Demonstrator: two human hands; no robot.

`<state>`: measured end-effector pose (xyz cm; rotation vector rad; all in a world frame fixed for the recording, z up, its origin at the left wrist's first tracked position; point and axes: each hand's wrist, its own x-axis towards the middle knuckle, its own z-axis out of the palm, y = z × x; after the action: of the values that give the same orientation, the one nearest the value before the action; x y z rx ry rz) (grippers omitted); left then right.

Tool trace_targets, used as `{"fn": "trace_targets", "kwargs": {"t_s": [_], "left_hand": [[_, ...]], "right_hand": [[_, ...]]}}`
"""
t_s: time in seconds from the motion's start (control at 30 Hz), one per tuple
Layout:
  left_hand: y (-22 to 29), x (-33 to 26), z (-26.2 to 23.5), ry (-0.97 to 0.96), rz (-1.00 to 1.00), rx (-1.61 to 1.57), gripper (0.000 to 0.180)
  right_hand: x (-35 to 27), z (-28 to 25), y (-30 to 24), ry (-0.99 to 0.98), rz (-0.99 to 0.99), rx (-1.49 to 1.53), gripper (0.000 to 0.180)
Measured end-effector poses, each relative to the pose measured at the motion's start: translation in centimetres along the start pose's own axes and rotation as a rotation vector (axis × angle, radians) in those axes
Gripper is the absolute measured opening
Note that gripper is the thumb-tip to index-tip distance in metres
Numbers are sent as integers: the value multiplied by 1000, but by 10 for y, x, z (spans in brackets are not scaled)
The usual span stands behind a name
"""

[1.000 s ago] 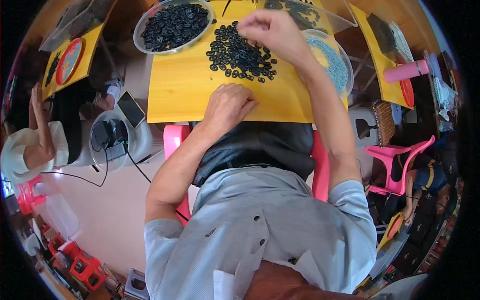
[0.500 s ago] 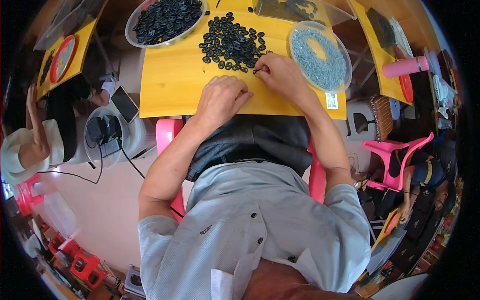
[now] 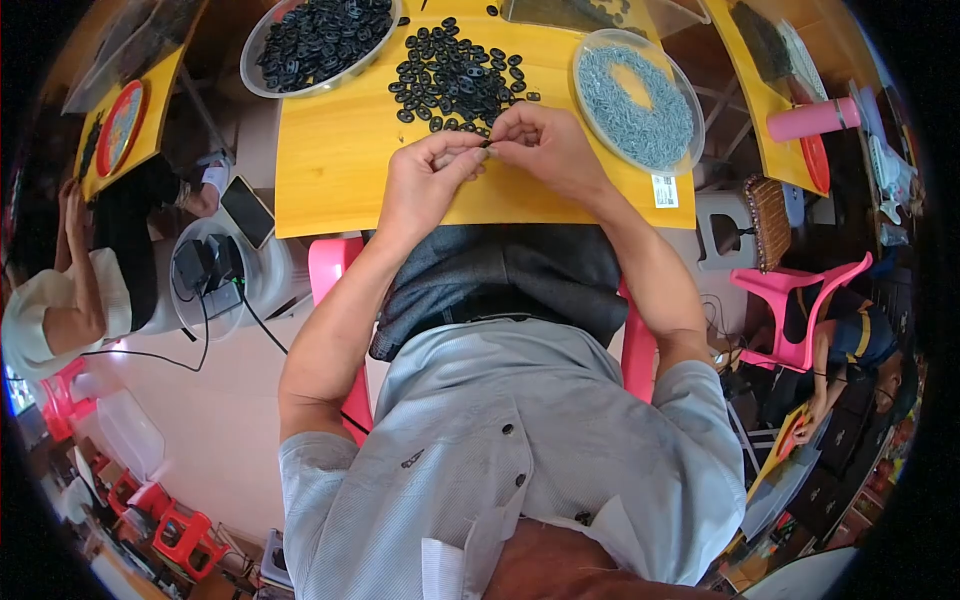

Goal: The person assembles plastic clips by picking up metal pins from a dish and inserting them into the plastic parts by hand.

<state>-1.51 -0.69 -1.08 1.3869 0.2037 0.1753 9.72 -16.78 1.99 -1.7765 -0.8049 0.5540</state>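
Observation:
My left hand (image 3: 428,178) and my right hand (image 3: 548,150) meet at the fingertips above the yellow table (image 3: 340,170). Between them they pinch a small black oval piece (image 3: 486,144), mostly covered by the fingers. It looks like one of the two-holed black pieces in the loose pile (image 3: 455,80) just beyond my hands. To the right of the pile, a round clear tub (image 3: 697,150) holds many small silvery-grey metal pieces, perhaps screws. At the far left, another clear tub (image 3: 262,88) is heaped with the same black pieces.
A clear box (image 3: 600,18) stands at the table's far edge. On the left are a stool bearing black adapters (image 3: 205,262) and a dark tablet-like slab (image 3: 248,210). Pink chair (image 3: 800,310) and pink bottle (image 3: 815,120) are at right. Other people work at both sides.
My right hand has come back from the pile's edge with a black piece. My left hand has moved up to meet it, and both sets of fingertips now close on the piece.

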Motion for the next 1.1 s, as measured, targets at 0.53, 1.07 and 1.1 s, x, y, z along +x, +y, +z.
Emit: {"fn": "trace_targets", "kwargs": {"t_s": [0.53, 1.07, 1.1], "left_hand": [[8, -1, -1, 109, -91, -102, 11], [2, 0, 2, 80, -56, 12, 13], [4, 0, 2, 80, -66, 16, 13]], "right_hand": [[2, -134, -5, 455, 70, -846, 19], [37, -168, 36, 304, 402, -973, 15], [38, -167, 37, 303, 402, -974, 15]]}}
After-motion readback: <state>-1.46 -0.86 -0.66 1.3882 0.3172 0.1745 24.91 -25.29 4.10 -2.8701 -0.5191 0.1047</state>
